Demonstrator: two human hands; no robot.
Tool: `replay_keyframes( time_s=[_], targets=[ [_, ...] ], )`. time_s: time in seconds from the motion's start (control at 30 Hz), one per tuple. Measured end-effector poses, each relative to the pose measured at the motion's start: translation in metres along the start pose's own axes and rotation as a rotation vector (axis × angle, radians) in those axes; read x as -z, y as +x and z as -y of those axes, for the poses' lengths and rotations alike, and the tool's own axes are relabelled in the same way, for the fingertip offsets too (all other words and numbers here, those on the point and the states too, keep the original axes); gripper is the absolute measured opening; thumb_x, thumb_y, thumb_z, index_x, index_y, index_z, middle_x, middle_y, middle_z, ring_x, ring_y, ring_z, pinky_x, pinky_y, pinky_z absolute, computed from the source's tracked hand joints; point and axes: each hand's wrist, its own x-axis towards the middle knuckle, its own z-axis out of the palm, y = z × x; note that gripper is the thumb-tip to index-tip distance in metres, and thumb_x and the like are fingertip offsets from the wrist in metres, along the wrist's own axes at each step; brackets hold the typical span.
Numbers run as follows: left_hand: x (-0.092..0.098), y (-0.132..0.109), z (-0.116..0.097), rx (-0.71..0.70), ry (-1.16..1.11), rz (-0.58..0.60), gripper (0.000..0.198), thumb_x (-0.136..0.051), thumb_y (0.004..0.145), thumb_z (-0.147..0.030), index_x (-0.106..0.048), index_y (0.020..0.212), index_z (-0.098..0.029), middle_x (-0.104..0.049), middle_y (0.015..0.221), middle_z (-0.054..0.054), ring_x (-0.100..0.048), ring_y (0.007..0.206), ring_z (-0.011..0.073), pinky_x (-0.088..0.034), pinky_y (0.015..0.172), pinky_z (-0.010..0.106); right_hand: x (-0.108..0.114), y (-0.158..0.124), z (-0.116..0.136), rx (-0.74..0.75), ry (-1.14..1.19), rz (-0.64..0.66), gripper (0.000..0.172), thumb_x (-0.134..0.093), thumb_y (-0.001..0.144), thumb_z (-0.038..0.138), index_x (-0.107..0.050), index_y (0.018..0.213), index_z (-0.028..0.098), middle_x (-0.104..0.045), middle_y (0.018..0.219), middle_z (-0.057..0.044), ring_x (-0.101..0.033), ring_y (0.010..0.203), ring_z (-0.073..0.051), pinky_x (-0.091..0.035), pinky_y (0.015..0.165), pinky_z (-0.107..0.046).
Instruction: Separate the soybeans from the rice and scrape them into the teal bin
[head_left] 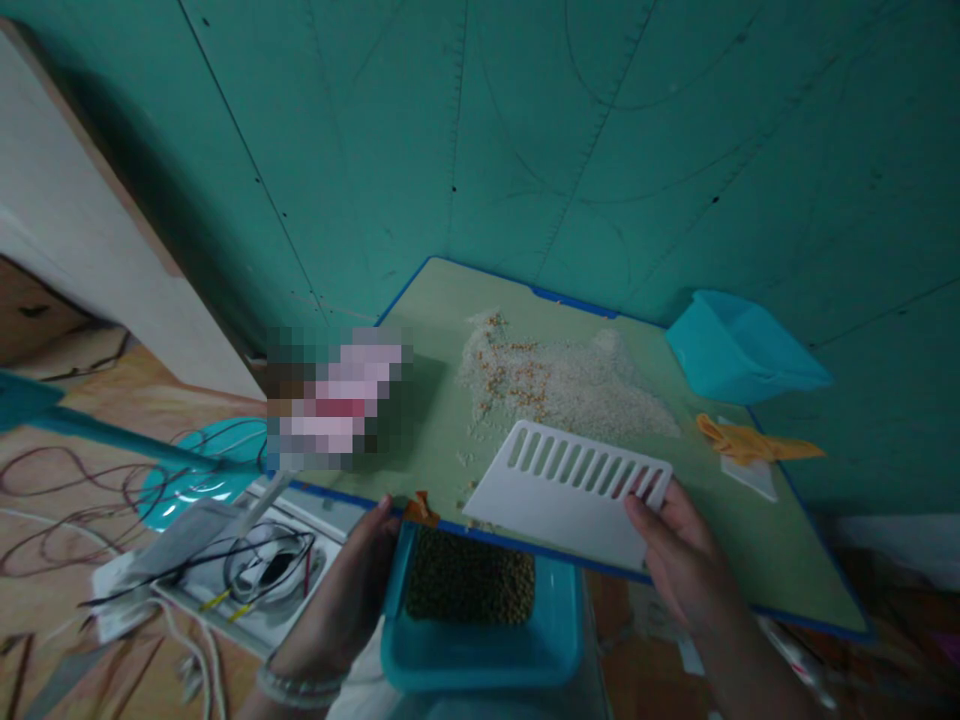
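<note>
My right hand [679,550] is closed on the right end of a white plastic scraper with slots [555,500], its long edge down near the front of the green tabletop [420,300]. Behind the scraper lies a spread of white rice-like grains [600,385] with orange kernels [517,375] among its left part. Below the table's front edge, my left hand [364,555] grips the left side of a blue plastic basin [480,660]; most of its fingers are hidden. Greenish-brown beans or grains [472,580] fill part of the basin.
An open blue container [750,350] stands at the table's right, near an orange cloth [757,442] on a white piece. A pixelated pink object [349,395] is at the left edge. Orange scrap [421,510] sits at the front edge. Cables [270,565] lie in a white box lower left.
</note>
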Motion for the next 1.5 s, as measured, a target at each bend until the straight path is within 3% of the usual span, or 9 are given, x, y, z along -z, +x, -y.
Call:
replay_keyframes(
  time_s=[0.17,0.37,0.53,0.73,0.93,1.1,1.33,1.5],
  targets=[
    [0.0,0.0,0.001,0.013,0.027,-0.016,0.041,-0.046,0.082,-0.044,-0.07,0.064,-0.016,-0.067,0.061,0.005,-0.064,0.075,0.0225,-0.045,0.078,0.029,-0.002,-0.002,-0.003,-0.001,-0.021,0.009,0.027,-0.068,0.071,0.038,-0.062,0.093,0.023,-0.069,0.102,-0.008,-0.061,0.101,-0.027,-0.041,0.091,-0.044],
    [0.004,0.001,0.003,-0.018,-0.007,-0.043,0.035,-0.055,0.078,-0.041,-0.067,0.057,-0.016,-0.062,0.054,0.001,-0.058,0.058,0.0167,-0.045,0.063,0.024,0.001,-0.005,0.0,-0.016,-0.018,0.036,0.024,-0.065,0.074,0.037,-0.062,0.094,0.026,-0.069,0.103,-0.006,-0.059,0.104,-0.027,-0.04,0.092,-0.046],
    [0.008,0.003,0.004,0.005,0.015,0.057,0.038,-0.05,0.08,-0.045,-0.07,0.066,-0.016,-0.067,0.06,0.003,-0.063,0.068,0.0192,-0.046,0.07,0.025,0.015,0.007,0.003,0.059,0.056,-0.021,0.03,-0.067,0.073,0.032,-0.06,0.102,0.029,-0.068,0.106,-0.005,-0.058,0.108,-0.027,-0.037,0.096,-0.047],
    [0.005,0.003,0.004,-0.013,0.071,0.048,0.044,-0.041,0.085,-0.042,-0.071,0.069,-0.014,-0.069,0.064,0.006,-0.063,0.061,0.0199,-0.047,0.058,0.027,0.018,0.008,0.006,0.056,0.067,-0.044,0.038,-0.066,0.073,0.03,-0.057,0.11,0.027,-0.067,0.108,-0.007,-0.054,0.113,-0.027,-0.035,0.099,-0.047],
    [-0.002,0.0,0.001,-0.021,0.066,0.02,0.043,-0.043,0.084,-0.042,-0.071,0.065,-0.015,-0.068,0.059,0.006,-0.062,0.058,0.0201,-0.047,0.063,0.028,0.015,0.003,0.003,0.022,0.091,-0.032,0.028,-0.066,0.073,0.029,-0.059,0.101,0.026,-0.069,0.101,-0.006,-0.054,0.112,-0.027,-0.036,0.098,-0.047],
    [-0.001,-0.002,0.001,-0.023,0.058,0.03,0.039,-0.049,0.081,-0.044,-0.072,0.073,-0.015,-0.069,0.065,0.005,-0.065,0.072,0.0229,-0.046,0.077,0.029,0.015,0.002,0.001,-0.007,0.076,-0.007,0.022,-0.065,0.074,0.03,-0.061,0.095,0.027,-0.07,0.103,-0.004,-0.055,0.111,-0.026,-0.036,0.097,-0.046],
    [0.001,0.001,0.002,-0.025,0.041,0.048,0.035,-0.053,0.079,-0.045,-0.071,0.071,-0.015,-0.071,0.078,0.007,-0.062,0.09,0.0249,-0.043,0.082,0.029,0.014,0.0,0.0,-0.008,0.043,-0.023,0.027,-0.066,0.072,0.034,-0.06,0.097,0.024,-0.07,0.101,-0.008,-0.056,0.11,-0.028,-0.036,0.096,-0.048],
    [-0.002,0.0,0.002,-0.036,0.025,0.031,0.037,-0.049,0.082,-0.041,-0.07,0.066,-0.015,-0.07,0.075,0.007,-0.062,0.089,0.0248,-0.044,0.082,0.03,0.016,-0.001,-0.002,-0.021,0.064,-0.019,0.025,-0.067,0.072,0.032,-0.062,0.095,0.025,-0.07,0.099,-0.007,-0.056,0.109,-0.028,-0.035,0.097,-0.048]
  ],
)
